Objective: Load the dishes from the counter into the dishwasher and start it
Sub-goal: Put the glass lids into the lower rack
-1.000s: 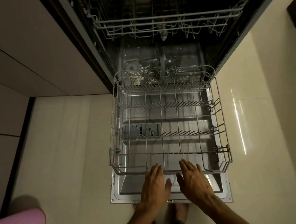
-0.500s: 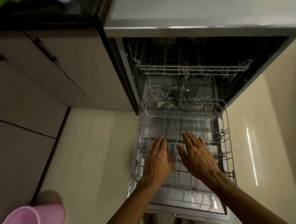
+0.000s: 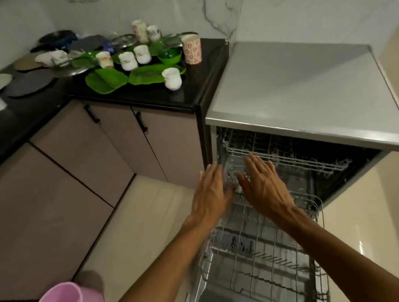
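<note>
Both hands (image 3: 236,191) flat, empty — dishes (image 3: 134,62) well apart on counter (image 3: 183,96).

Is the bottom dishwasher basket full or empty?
Empty. The pulled-out grey wire lower rack shows only bare wires, no dishes inside.

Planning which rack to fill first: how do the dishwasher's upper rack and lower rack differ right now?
The lower rack is pulled out over the open door, while the upper rack sits pushed inside the tub. The lower rack is lit and its tine rows are plain to see; the upper rack is partly in shadow under the dishwasher top. Both are pale wire racks, and no dishes show in either; the dishes are on the counter.
</note>
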The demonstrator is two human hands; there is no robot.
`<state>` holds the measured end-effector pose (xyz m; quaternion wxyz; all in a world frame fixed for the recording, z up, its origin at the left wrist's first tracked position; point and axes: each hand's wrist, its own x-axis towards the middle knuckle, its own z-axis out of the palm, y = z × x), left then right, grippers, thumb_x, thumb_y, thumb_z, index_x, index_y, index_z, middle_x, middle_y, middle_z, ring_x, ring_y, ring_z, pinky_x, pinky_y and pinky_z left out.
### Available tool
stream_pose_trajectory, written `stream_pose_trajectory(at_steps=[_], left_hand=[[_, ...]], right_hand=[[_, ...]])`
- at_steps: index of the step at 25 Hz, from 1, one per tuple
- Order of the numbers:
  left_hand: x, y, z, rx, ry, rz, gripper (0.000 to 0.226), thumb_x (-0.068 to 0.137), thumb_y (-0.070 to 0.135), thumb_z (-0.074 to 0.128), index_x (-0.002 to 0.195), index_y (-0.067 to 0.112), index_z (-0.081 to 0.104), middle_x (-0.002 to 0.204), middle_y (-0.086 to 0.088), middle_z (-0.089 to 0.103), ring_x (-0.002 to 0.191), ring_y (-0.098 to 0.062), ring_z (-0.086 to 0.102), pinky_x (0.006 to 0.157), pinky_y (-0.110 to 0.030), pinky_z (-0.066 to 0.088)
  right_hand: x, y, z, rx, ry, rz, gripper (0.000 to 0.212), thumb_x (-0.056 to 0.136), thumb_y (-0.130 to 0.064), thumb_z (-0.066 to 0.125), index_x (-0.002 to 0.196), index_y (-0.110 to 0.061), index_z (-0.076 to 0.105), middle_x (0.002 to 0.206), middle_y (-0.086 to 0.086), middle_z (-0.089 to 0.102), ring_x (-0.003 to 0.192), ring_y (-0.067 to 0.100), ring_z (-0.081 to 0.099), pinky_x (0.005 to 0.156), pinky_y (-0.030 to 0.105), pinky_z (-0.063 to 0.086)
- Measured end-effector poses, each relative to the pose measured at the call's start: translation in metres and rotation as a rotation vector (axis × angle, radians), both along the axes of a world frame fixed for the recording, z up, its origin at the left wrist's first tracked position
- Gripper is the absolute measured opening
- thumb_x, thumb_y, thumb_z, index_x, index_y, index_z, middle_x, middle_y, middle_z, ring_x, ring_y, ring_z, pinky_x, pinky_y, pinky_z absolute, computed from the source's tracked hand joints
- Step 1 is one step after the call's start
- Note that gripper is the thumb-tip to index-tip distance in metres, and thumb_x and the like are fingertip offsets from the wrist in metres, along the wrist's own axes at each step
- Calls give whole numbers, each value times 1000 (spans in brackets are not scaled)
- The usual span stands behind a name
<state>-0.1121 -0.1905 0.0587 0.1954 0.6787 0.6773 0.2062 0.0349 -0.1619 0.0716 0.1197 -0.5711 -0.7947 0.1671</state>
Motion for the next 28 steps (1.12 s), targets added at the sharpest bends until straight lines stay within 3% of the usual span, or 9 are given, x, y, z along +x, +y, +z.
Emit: stream_pose_trajectory(at_steps=[3,6,11,21,28], left_hand=[[-23,0,50,46,10,33,73,99,52,32,154,8,12,163,-9,9,150,-18,2,117,-28,-7],[-58,-5,90,97,-33,117,66,102,41,40,155,12,12,163,-5,7,150,-17,0,118,-30,-2],[-133,-9,126,210,-55,190,65,101,32,45,154,5,17,162,-9,14,150,-17,4,117,-25,-6],[-319,-19,167,348,-107,260,62,100,29,51,151,3,27,159,-12,24,149,-19,14,119,-27,1],[-390,-10,180,377,-119,313,62,99,31,53,150,3,30,157,-13,29,148,-21,19,122,-34,10]], right_hand=[[-32,9,46,68,76,50,60,104,-43,28,153,-9,20,161,12,17,150,23,12,121,38,2],[-73,12,88,140,119,98,57,105,-37,30,153,-7,22,160,13,21,149,23,15,123,41,6],[-144,12,126,207,137,147,58,105,-39,31,153,-8,23,161,12,21,149,22,16,123,40,9],[-297,9,160,281,185,95,58,104,-41,33,152,-8,27,159,12,25,148,23,19,121,40,12],[-366,24,169,340,182,137,56,104,-39,37,148,-4,34,154,16,35,145,27,29,119,45,19]])
